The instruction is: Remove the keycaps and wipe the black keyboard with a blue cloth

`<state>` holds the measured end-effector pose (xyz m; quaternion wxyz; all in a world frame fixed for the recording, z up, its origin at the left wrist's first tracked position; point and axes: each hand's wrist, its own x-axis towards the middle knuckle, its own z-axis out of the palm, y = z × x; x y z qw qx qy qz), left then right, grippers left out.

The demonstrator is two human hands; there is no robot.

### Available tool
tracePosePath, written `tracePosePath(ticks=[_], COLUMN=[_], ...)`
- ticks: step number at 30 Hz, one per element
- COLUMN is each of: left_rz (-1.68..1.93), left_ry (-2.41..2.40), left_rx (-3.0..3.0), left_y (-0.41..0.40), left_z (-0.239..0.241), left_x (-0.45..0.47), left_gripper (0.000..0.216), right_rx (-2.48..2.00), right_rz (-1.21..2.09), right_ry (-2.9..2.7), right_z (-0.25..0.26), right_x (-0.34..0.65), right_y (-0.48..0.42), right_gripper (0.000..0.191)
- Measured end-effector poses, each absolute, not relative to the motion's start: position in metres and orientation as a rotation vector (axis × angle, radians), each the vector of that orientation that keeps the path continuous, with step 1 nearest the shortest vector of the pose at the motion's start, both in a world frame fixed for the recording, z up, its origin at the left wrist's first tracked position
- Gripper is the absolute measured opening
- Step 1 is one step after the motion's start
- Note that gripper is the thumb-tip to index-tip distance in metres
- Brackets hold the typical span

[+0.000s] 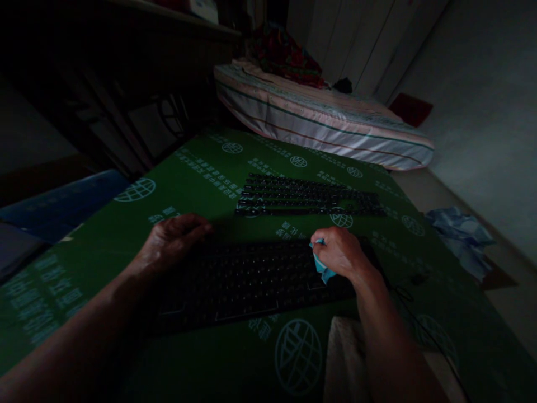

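A black keyboard base (247, 274) with its keycaps off lies in front of me on the green board. My left hand (178, 235) is closed at its far left corner, thumb and fingers together on the edge. A crumpled blue cloth (322, 267) is pinched in my right hand (338, 249), over the right part of the base. Behind the base, loose black keycaps (293, 193) lie in rows in keyboard order. The dim light hides fine detail on the base.
A pale towel (344, 358) lies near my right forearm, and a black cable (432, 336) runs along the right. Beyond the green board (184, 162) stands a bed with a striped mattress (319, 126). Something blue (62, 196) is at the left, a crumpled cloth (457, 235) at the right.
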<state>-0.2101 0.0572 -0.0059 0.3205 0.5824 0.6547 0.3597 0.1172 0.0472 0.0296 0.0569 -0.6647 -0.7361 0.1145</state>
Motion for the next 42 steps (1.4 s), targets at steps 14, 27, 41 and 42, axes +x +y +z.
tracePosePath(ticks=[14, 27, 41, 42], left_rz=[0.907, 0.901, 0.884, 0.895], left_ry=[1.769, 1.758, 1.793, 1.779], left_rx=[1.534, 1.512, 1.519, 1.514], left_y=[0.052, 0.054, 0.055, 0.055], left_z=[0.002, -0.001, -0.003, -0.002], left_x=[-0.204, -0.206, -0.207, -0.206], left_gripper=[0.031, 0.03, 0.029, 0.029], right_rx=[-1.949, -2.008, -1.974, -1.969], right_rz=[0.246, 0.236, 0.25, 0.278], right_ry=[-2.34, -2.135, -2.295, -2.295], right_z=[0.033, 0.035, 0.029, 0.029], right_x=[0.109, 0.132, 0.119, 0.121], right_y=[0.044, 0.047, 0.047, 0.047], right_gripper=[0.023, 0.025, 0.023, 0.023])
